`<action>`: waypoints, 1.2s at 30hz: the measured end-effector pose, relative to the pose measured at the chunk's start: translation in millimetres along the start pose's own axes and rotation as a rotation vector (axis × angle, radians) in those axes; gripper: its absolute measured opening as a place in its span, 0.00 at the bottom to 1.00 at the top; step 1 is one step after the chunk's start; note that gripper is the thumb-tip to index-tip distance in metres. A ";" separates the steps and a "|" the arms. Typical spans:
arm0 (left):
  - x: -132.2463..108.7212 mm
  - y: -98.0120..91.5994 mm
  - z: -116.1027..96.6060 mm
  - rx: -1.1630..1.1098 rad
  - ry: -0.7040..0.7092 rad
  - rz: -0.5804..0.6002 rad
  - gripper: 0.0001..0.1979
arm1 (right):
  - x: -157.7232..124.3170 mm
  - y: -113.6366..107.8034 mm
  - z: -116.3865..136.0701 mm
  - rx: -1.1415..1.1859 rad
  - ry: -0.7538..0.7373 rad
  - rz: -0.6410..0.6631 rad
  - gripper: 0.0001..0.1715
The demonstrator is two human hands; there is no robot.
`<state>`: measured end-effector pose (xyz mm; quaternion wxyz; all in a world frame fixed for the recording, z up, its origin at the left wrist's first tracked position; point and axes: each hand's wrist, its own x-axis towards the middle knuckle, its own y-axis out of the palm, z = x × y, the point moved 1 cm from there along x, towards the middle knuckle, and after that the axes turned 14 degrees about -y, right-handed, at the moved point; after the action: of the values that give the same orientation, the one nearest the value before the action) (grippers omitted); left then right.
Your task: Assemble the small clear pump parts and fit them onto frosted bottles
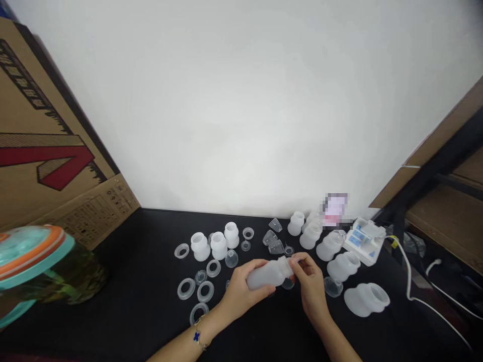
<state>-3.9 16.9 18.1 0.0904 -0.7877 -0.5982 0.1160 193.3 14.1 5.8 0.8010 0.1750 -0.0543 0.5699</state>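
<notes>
A frosted white baby bottle (264, 275) lies tilted sideways in my left hand (241, 289), whose fingers and thumb wrap round its body. At the mouth end of that bottle, my right hand (307, 276) pinches with thumb and fingers; what lies between them is hidden. Left of my hands are several translucent rings (206, 291) and a clear silicone nipple (231, 259). Beyond them three white bottles (219, 246) stand upright. Several clear caps (276, 247) lie past my hands. To the right, more frosted bottles (343, 266) stand in a slanting row, with another bottle (365, 300) nearest me.
A white power strip (365, 241) with a white cable (409, 276) sits at the right. On the left stand a lidded jar (71, 271) with an orange-and-teal rim and a large cardboard box (56, 125). A white wall (245, 110) closes off the black table (143, 322).
</notes>
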 end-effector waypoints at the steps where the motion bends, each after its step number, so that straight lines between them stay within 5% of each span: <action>1: -0.1 0.0 -0.1 0.002 0.000 -0.005 0.22 | 0.2 0.3 0.3 0.005 0.002 0.007 0.20; 12: 0.0 -2.2 -1.1 -0.078 -0.025 0.011 0.22 | -0.1 3.1 9.6 0.075 0.070 0.052 0.24; 22: 1.8 -3.4 -3.6 -0.159 -0.067 0.060 0.23 | -1.3 1.6 9.0 0.086 0.081 0.232 0.23; 36: 2.6 -1.9 -2.3 -0.156 -0.069 0.055 0.22 | -2.0 1.8 6.4 0.092 0.063 0.196 0.21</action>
<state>-4.4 19.9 20.6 0.0050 -0.8040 -0.5864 0.0983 191.7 10.7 11.5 0.7337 0.1876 -0.0198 0.6527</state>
